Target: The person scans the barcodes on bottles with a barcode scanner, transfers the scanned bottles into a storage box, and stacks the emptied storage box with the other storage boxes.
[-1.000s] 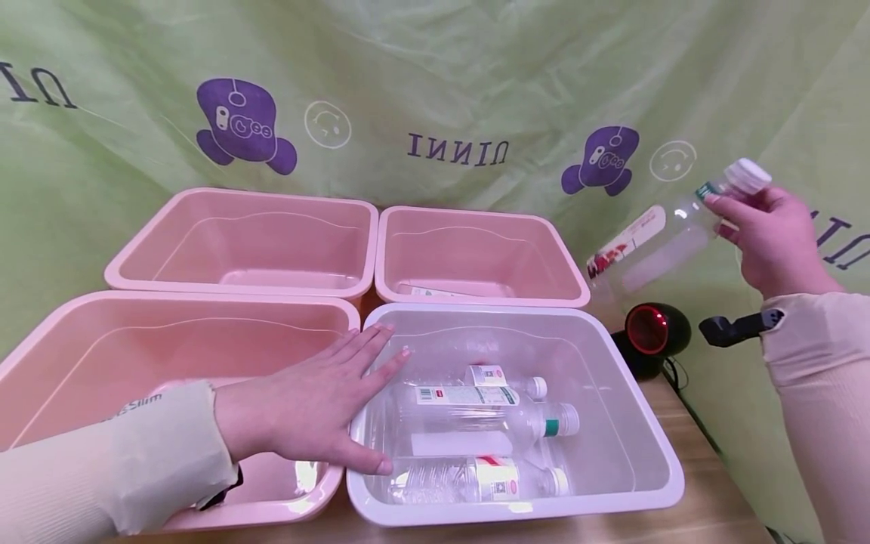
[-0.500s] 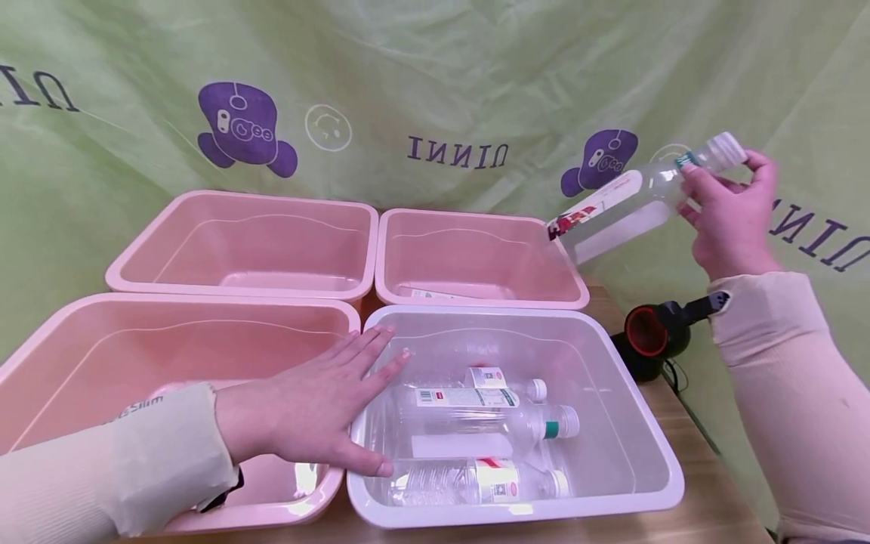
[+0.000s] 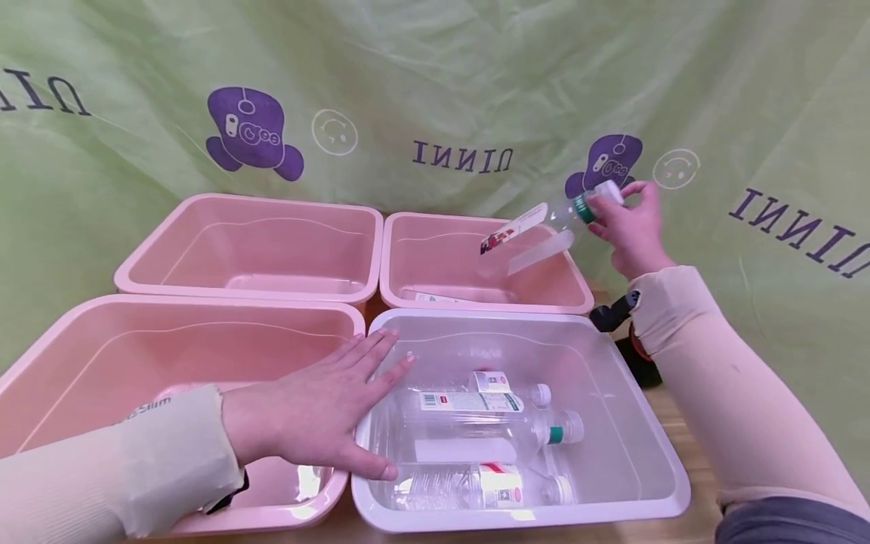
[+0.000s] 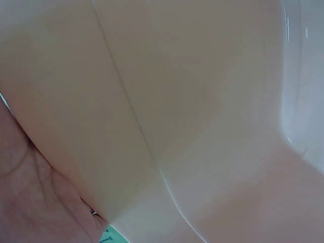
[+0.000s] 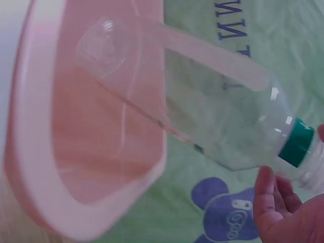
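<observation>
My right hand [image 3: 632,227] pinches a clear plastic bottle [image 3: 560,215] by its neck, near the white cap and green band. The bottle tilts down to the left, its base over the back right pink tub [image 3: 489,304]. In the right wrist view the bottle [image 5: 217,106] spans from the fingers to above the tub's inside. My left hand [image 3: 313,415] lies with straight, spread fingers across the left rim of the white tub [image 3: 544,517]. Inside that tub lie a large bottle [image 3: 462,423] with a green band, a front bottle [image 3: 469,485] and one behind [image 3: 523,387].
Two more pink tubs stand at left, one at the back [image 3: 245,291] and one in front [image 3: 88,310]. A flat label [image 3: 435,297] shows in the back right tub. A black device [image 3: 642,363] stands right of the white tub. Green printed cloth [image 3: 421,68] hangs behind.
My right hand has carried the bottle leftward, from right of the tubs to over the back right pink tub. The left hand stays on the white tub's rim.
</observation>
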{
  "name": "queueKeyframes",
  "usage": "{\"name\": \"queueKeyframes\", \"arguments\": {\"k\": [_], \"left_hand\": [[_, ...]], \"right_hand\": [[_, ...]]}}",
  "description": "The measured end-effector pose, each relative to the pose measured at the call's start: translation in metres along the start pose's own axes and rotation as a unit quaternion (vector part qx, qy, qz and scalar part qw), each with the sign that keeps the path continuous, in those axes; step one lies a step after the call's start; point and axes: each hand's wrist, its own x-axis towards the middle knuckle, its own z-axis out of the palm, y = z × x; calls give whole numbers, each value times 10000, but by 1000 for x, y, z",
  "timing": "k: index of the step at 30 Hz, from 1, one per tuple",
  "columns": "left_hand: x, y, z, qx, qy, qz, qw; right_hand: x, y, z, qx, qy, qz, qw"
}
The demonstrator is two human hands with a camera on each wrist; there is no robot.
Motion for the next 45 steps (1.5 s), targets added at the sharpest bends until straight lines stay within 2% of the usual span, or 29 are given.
{"name": "queueKeyframes", "arguments": {"k": [5,13,16,20,22,24,28,31,36,41,43,45], "left_hand": [[2,1,0,-11,-7,-36,10000],[2,2,1,8,-18,-65,10000],[3,1,0,14,-17,-54,10000],[3,1,0,20,-16,-39,10000],[3,1,0,32,-13,-37,10000],[3,1,0,31,-14,-43,10000],[2,2,0,15,-4,-36,10000],[2,2,0,8,14,-28,10000],[2,2,1,24,46,-28,10000],[0,1,1,72,82,-7,9999],[0,1,2,76,81,-5,9999],[0,1,2,73,74,-5,9999]], "right_hand": [[0,19,9,-590,-572,430,9957],[2,36,18,-1195,-1100,840,9831],[5,43,18,-1296,-1133,947,9805],[6,46,15,-1410,-927,923,9813],[5,47,13,-1685,-860,880,9780],[4,46,11,-2211,-888,834,9676],[0,44,11,-3462,-1313,680,9264],[-1,46,13,-3895,-1681,618,9035],[1,50,16,-4127,-2105,571,8844],[2,51,17,-4007,-2830,632,8691],[1,50,17,-3913,-3057,650,8656],[-2,50,19,-3805,-3176,639,8662]]}}
